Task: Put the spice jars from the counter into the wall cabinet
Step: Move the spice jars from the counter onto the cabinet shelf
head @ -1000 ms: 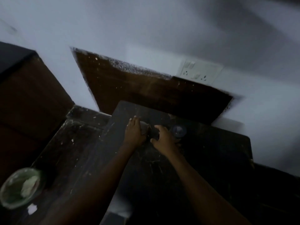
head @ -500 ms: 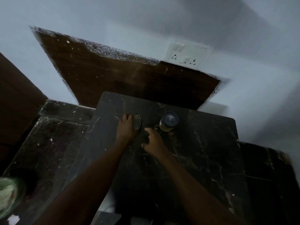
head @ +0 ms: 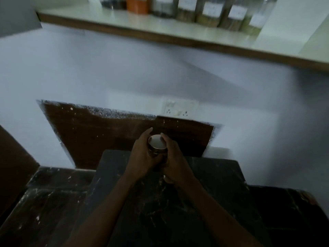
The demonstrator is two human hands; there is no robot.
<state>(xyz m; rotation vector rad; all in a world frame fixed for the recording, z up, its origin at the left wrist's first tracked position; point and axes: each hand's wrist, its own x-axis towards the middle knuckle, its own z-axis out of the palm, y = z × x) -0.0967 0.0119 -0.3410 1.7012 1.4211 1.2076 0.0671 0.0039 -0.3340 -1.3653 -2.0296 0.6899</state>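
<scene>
A spice jar [head: 157, 144] with a shiny round metal lid is held above the dark marble counter [head: 204, 202]. My left hand [head: 142, 155] wraps its left side and my right hand [head: 175, 159] wraps its right side, so both grip it and most of its glass body is hidden. High above, the open wall cabinet shelf [head: 160, 27] carries a row of several jars [head: 210, 13], among them an orange one [head: 137, 4].
A white switch and socket plate [head: 179, 108] sits on the pale wall behind my hands. A dark brown panel [head: 106, 134] backs the counter. A brown cabinet side [head: 12, 166] stands at the left. The shelf's wooden front edge [head: 231, 49] juts out overhead.
Both hands have closed on the jar and lifted it off the counter. The view has tilted up, bringing the cabinet shelf with its jars into sight.
</scene>
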